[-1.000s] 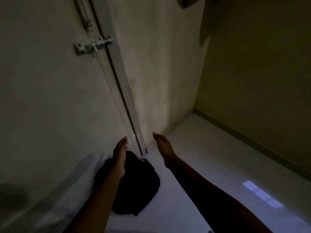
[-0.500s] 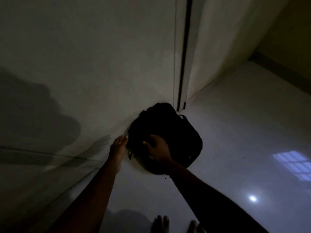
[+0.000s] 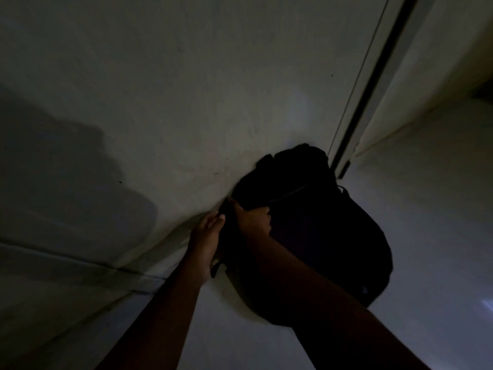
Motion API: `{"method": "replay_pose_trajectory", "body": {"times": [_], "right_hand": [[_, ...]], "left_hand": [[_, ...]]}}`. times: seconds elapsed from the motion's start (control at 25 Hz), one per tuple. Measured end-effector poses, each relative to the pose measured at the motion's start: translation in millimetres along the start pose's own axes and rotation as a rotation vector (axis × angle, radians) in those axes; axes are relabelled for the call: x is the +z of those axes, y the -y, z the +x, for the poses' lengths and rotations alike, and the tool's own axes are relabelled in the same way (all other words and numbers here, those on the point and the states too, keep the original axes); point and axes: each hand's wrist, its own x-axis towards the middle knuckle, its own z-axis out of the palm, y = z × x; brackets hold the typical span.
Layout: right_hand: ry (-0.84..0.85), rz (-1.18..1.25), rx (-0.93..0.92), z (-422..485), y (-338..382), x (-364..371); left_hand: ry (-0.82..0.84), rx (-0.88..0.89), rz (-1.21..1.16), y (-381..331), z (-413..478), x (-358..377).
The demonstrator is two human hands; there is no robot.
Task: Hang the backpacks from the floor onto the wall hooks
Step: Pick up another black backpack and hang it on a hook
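Note:
A black backpack (image 3: 314, 225) lies on the pale floor, leaning against the white door near the door's edge. My right hand (image 3: 253, 218) is shut on the fabric at the backpack's top left. My left hand (image 3: 206, 236) rests flat against the backpack's left side, fingers straight and touching a dark strap; whether it grips is unclear. No wall hooks are in view. The room is dim, so details of the bag are hard to make out.
The white door (image 3: 186, 89) fills the upper left. The dark gap at the door's edge (image 3: 373, 84) runs down to the bag, with a wall (image 3: 440, 62) to its right. Glossy floor (image 3: 432, 209) spreads to the right.
I have bent closer to the bag. My right hand went from resting on the backpack to gripping its top, and my left hand moved from the wall side onto the bag.

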Motion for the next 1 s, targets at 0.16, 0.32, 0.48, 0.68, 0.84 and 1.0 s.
{"method": "replay_pose_trajectory", "body": {"times": [0.16, 0.32, 0.48, 0.68, 0.84, 1.0], "right_hand": [[-0.067, -0.126, -0.037, -2, -9, -12], [0.034, -0.042, -0.06, -67, -8, -75], [0.145, -0.143, -0.092, -180, 41, -156], [0.104, -0.102, -0.045, -304, 92, -236], [0.051, -0.031, -0.113, -389, 111, -270], [0.06, 0.021, -0.219, -445, 121, -286]], "left_hand": [[-0.021, -0.024, 0.023, -2, -6, -10], [0.108, -0.067, 0.057, -40, -65, -11], [0.209, -0.175, 0.09, -117, -173, -3], [0.405, -0.377, 0.113, -185, -298, 3], [0.261, -0.128, 0.402, -231, -373, 9], [0.216, 0.033, 0.368, -255, -427, 7]]}}
